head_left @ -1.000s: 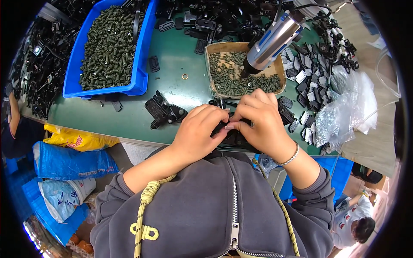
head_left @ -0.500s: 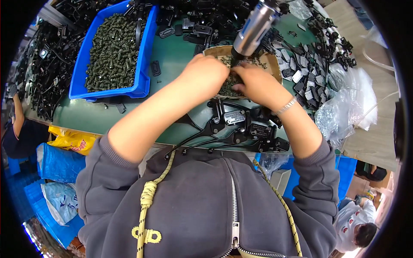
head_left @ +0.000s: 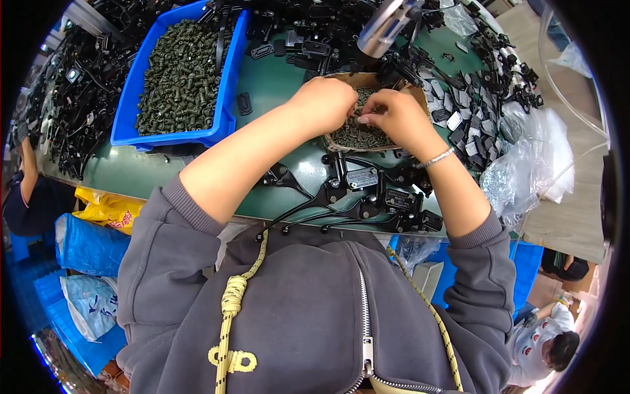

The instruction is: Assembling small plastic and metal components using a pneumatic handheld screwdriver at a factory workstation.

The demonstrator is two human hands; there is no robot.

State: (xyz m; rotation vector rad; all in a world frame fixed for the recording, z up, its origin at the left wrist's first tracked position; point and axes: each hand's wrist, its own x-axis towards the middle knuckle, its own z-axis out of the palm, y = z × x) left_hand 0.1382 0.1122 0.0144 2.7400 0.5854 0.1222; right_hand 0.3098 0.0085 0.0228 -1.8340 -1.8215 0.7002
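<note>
Over a shallow cardboard box (head_left: 425, 108) of small dark screws (head_left: 357, 136), both my hands work close together. My left hand (head_left: 326, 104) is closed with its fingertips curled above the screws; whatever is in them is hidden. Thumb and fingers of my right hand (head_left: 399, 119) come together in a pinch just beside it, and anything held there is too small to name. Behind them hangs a silver power screwdriver (head_left: 384, 29), touched by neither hand. Between the box and my body lie several black brake lever assemblies (head_left: 367, 197) with their levers pointing left.
A blue bin (head_left: 230, 98) full of dark green bolts (head_left: 180, 79) stands at the left. Loose black parts (head_left: 62, 125) heap up behind and beside it. To the right are small cover plates (head_left: 469, 125) and clear plastic bags (head_left: 525, 151). Other people are at both sides.
My hands have come away from the screwdriver's lower end, which now shows behind them. The right hand's fingers have closed nearer together over the screws.
</note>
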